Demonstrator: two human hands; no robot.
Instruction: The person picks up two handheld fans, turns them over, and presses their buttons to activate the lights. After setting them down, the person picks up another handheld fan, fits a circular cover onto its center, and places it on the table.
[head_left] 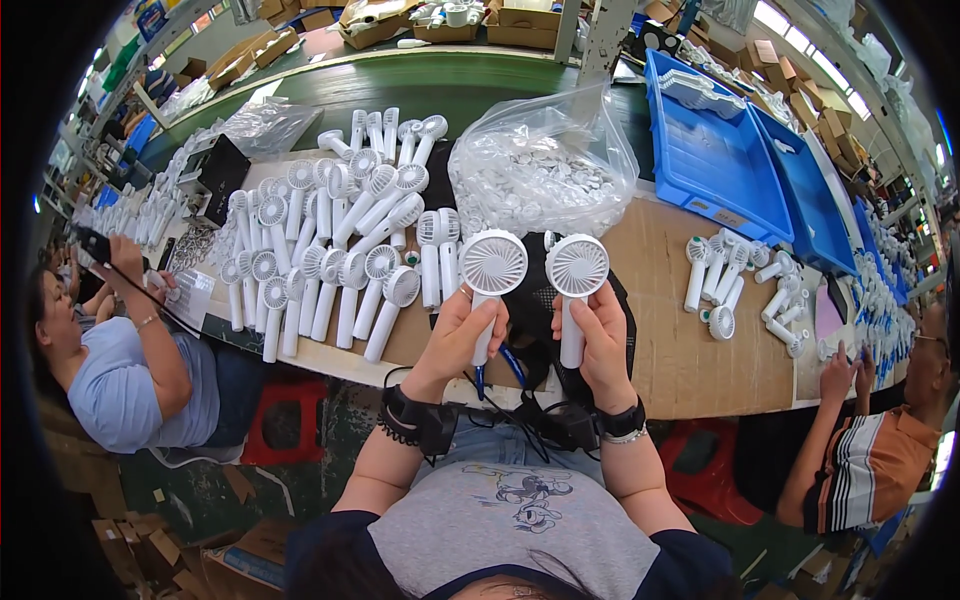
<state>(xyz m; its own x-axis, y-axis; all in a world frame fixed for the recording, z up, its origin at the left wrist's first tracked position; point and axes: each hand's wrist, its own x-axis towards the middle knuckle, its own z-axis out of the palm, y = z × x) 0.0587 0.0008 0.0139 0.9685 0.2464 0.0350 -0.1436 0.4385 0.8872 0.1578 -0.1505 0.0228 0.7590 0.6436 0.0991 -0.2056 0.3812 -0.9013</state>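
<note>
In front of me, near the table's front edge, I hold up two white handheld fans side by side, heads upward. My left hand (465, 332) is closed round the handle of the left fan (493, 264). The right fan (577, 267) has its handle gripped in my right hand (596, 335). Their round grilles are close together but apart. Just left of my left hand lies a large group of white handheld fans (340, 230), packed in rows. Behind the two fans sits a clear plastic bag (545, 160) full of small white parts. Something black lies behind my hands.
Cardboard (690, 350) covers the tabletop at right, with several more white fans (725, 270) on it. Blue trays (720, 160) stand at the far right. A green conveyor belt (430, 80) runs behind. Co-workers sit at left (140, 370) and right (860, 460), beside red stools.
</note>
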